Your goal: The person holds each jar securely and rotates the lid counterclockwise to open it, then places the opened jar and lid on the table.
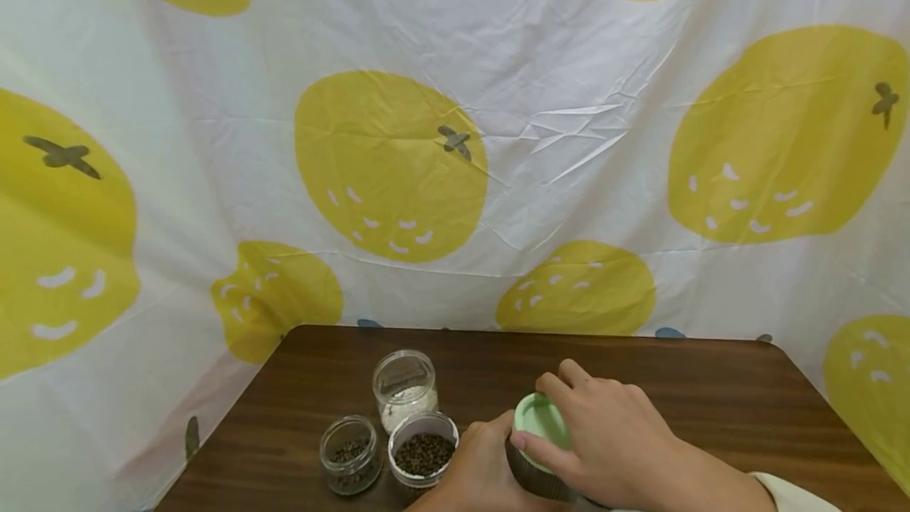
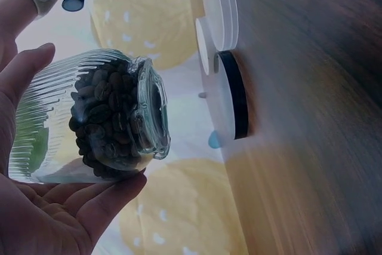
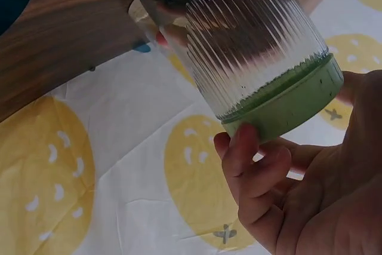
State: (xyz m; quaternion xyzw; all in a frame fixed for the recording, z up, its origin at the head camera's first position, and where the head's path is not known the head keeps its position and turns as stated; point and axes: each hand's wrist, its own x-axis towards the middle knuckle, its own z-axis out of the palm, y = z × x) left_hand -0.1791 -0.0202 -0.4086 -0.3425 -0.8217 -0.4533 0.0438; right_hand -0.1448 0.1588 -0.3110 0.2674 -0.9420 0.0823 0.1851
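Note:
A ribbed clear glass jar point(image 2: 59, 106) of dark coffee beans point(image 2: 107, 117) is gripped around its side by my left hand point(image 1: 479, 468), thumb on one side and fingers on the other. The beans lie at its base, with the upper part bare glass. On the jar's mouth sits a green lid point(image 3: 292, 103). My right hand point(image 1: 611, 433) holds this lid by its rim from above, thumb toward me and fingers on the far side. In the head view the jar's body is mostly hidden behind both hands.
Left of my hands stand a jar of white grains point(image 1: 408, 393), a white-rimmed jar of brown granules point(image 1: 424, 453) and a small glass jar of dark pieces point(image 1: 351, 457). White lids point(image 2: 218, 10) and a black-edged lid point(image 2: 234, 94) lie on the brown table point(image 1: 334, 362). A lemon-print cloth point(image 1: 554, 46) hangs behind.

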